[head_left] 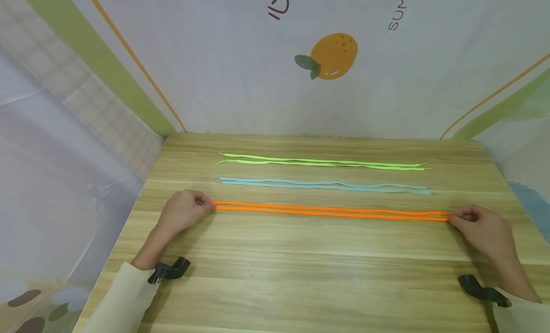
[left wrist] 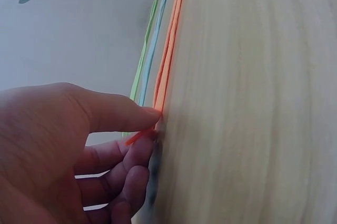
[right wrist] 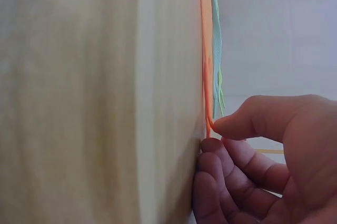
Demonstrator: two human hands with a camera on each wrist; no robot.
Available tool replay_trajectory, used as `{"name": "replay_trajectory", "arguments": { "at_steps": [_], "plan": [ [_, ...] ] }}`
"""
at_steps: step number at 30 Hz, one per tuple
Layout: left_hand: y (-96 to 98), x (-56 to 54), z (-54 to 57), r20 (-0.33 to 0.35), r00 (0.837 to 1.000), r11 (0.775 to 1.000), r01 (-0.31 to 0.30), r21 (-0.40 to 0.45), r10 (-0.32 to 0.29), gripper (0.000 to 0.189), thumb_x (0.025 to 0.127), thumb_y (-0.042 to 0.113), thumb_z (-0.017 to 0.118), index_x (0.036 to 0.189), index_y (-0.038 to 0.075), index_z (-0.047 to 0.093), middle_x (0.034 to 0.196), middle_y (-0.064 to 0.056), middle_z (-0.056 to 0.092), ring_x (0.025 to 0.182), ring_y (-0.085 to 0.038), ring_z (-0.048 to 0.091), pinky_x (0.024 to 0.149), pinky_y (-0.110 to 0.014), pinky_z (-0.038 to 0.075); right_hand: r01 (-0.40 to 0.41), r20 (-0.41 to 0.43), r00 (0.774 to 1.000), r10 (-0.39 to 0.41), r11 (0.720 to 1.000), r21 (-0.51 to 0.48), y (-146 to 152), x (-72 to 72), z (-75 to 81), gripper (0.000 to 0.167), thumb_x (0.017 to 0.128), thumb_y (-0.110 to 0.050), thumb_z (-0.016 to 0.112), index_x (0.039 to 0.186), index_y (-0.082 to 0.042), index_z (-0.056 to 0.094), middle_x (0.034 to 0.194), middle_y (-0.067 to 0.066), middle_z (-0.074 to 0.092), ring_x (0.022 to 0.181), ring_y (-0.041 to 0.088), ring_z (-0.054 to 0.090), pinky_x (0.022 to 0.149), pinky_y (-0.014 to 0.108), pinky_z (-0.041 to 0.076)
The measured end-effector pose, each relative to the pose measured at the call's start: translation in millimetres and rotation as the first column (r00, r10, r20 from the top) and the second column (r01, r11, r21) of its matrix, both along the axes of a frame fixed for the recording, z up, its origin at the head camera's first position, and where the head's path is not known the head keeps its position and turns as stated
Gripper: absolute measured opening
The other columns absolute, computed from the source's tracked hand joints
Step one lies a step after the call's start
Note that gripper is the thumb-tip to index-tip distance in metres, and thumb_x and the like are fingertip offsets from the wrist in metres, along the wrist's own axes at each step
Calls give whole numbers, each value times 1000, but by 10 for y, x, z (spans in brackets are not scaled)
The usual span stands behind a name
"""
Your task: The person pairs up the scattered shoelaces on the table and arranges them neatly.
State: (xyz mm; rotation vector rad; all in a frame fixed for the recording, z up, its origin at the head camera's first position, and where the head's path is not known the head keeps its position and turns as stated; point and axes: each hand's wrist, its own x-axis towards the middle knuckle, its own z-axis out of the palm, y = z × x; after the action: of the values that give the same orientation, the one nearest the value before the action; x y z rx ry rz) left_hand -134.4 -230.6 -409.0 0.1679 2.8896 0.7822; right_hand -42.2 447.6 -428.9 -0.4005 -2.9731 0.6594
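Observation:
Two flat orange shoelaces (head_left: 301,212) stretch side by side across the wooden table, nearly straight. At their left ends my left hand (head_left: 182,211) pinches them between thumb and index finger; a short orange tip sticks out past the thumb in the left wrist view. My right hand (head_left: 490,228) pinches the right ends, its other fingers curled beneath in the right wrist view. Just beyond lies a pair of light blue shoelaces (head_left: 279,182), slightly wavy. Farther back is a pair of lime green shoelaces (head_left: 258,157), parallel to the others.
The wood-grain table (head_left: 301,275) ends at the back against a white hanging cloth (head_left: 240,85) printed with fruit. More cloth hangs at the left and right sides. A black curved mount (head_left: 172,269) is worn at the left wrist, another (head_left: 479,290) at the right.

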Motion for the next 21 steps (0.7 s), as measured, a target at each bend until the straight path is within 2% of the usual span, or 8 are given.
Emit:
{"name": "replay_trajectory", "arguments": {
  "at_steps": [6, 11, 16, 19, 21],
  "plan": [
    [-24, -11, 20, 19, 1000, 1000, 11, -1, -11, 21, 94, 30, 79, 96, 9, 84, 85, 1, 76, 74, -20, 64, 66, -36, 48, 9, 18, 1000, -8, 1000, -19, 30, 26, 0, 32, 102, -28, 75, 106, 4, 72, 94, 19, 76, 79, 19, 62, 69, 37, 42],
    [-74, -12, 48, 32, 999, 1000, 2, -11, -1, 28, 95, 36, 82, 99, 9, 83, 87, 1, 77, 76, -20, 63, 67, -36, 47, 25, 38, 999, -23, 999, -27, 80, 67, 3, 37, 104, -31, 74, 113, 5, 72, 101, 24, 76, 86, 34, 66, 72, 39, 41],
    [-138, -13, 85, -1, 1000, 1000, -24, -19, 24, 26, 96, 35, 81, 99, 10, 84, 88, 0, 77, 77, -22, 64, 68, -37, 47, 43, 40, 998, -42, 999, -25, 124, 99, 64, 45, 105, -36, 73, 119, 7, 71, 107, 29, 74, 92, 43, 65, 70, 38, 42],
    [-133, -14, 111, -46, 999, 1000, -28, -12, 28, 29, 99, 35, 78, 102, 7, 81, 91, -4, 78, 81, -25, 68, 70, -39, 50, 48, 20, 999, -47, 999, -23, 104, 109, 115, 46, 106, -35, 72, 119, 8, 69, 108, 31, 73, 87, 35, 65, 66, 33, 43],
    [-94, -20, 125, -89, 996, 1000, -22, 1, 22, 31, 101, 34, 75, 107, 4, 80, 96, -8, 79, 86, -28, 72, 74, -44, 53, 36, -10, 999, -36, 999, -24, 60, 99, 152, 43, 105, -33, 72, 119, 8, 69, 108, 30, 73, 82, 16, 63, 64, 29, 43]
  ]
}}
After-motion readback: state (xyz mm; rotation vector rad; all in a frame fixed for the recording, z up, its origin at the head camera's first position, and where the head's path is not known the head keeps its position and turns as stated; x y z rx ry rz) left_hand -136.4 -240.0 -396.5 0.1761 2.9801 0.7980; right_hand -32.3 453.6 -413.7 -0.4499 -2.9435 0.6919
